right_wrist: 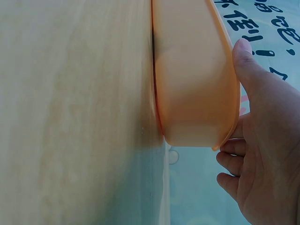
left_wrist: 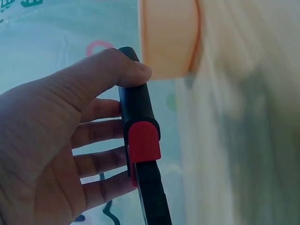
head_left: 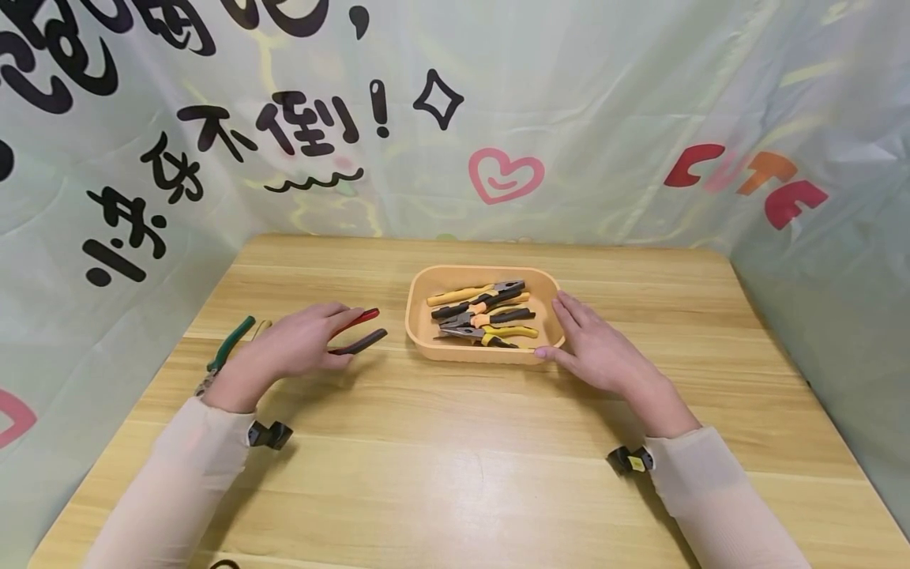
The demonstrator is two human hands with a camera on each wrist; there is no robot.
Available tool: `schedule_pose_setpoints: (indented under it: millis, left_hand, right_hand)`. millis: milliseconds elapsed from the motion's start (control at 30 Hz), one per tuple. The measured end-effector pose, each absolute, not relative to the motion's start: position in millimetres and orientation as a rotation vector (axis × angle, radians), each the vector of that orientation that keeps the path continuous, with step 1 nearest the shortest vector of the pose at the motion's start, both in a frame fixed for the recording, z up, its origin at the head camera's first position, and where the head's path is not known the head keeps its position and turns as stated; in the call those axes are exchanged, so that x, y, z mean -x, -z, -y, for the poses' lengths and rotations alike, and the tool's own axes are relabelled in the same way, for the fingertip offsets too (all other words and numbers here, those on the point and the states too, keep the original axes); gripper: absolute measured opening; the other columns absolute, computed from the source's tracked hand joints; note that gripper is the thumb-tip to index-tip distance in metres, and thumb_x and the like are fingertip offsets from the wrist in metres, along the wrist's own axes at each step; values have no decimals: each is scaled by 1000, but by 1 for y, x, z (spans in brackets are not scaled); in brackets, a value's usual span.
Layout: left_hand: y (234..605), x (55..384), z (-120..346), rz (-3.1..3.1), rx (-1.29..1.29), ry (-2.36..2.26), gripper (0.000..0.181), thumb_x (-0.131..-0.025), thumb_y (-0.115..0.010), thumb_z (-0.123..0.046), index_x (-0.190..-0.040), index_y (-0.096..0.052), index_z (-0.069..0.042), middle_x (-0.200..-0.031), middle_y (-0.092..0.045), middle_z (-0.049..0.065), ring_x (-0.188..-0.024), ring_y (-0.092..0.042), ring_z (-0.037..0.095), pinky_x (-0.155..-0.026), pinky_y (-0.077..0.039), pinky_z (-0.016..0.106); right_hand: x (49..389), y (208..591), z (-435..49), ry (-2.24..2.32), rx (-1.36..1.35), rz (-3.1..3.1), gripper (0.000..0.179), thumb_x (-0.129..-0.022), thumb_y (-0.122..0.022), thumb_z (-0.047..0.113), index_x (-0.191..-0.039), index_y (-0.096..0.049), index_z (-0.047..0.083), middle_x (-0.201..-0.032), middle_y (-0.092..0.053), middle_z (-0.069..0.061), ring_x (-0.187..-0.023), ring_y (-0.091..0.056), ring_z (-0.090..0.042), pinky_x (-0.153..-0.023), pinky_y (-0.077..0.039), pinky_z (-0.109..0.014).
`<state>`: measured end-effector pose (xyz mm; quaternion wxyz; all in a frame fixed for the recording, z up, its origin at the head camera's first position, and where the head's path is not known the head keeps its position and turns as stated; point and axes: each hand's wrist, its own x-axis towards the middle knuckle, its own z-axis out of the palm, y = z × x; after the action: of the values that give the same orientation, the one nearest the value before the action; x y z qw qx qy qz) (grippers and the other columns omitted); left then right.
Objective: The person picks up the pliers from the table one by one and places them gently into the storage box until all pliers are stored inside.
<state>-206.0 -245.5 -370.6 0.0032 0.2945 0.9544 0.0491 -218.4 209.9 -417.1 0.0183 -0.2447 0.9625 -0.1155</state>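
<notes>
My left hand (head_left: pixel 302 341) grips a pair of pliers with one red and one black handle (head_left: pixel 360 341). Its handles spread toward the bin, while the hand hides the jaw end. In the left wrist view the thumb presses on the pliers (left_wrist: pixel 138 103), the other fingers behind. An orange plastic bin (head_left: pixel 483 356) holds several pliers (head_left: pixel 483 312) with yellow, orange and black handles, lying side by side. At the bin's near right corner my right hand (head_left: pixel 604 348) holds the rim, thumb on the front edge and fingers along the right side; the right wrist view shows the bin's outer wall (right_wrist: pixel 197 79).
Green-handled pliers (head_left: pixel 231 344) lie at the table's left, partly behind the left wrist, beside a yellowish handle (head_left: pixel 262 326). Printed curtains (head_left: pixel 604 118) enclose the wooden table (head_left: pixel 455 474) at the back and sides. A small dark curved object (head_left: pixel 224 563) shows at the bottom edge.
</notes>
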Motion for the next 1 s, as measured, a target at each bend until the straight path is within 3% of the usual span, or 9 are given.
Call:
schedule_pose_setpoints:
  millis: [1000]
  left_hand:
    - [334,235,150,-2849,-1210,-14,75,-88,-70,-41,-150,-41,-10,-139,-51,11,-124,-50,32,-105,-41,45]
  right_hand:
    - [217,417,-209,362,765,-3002,99,-92,-42,69,-154,-16,-3,-161,-10,-22,-144,-17,-42,-114,-23,-55]
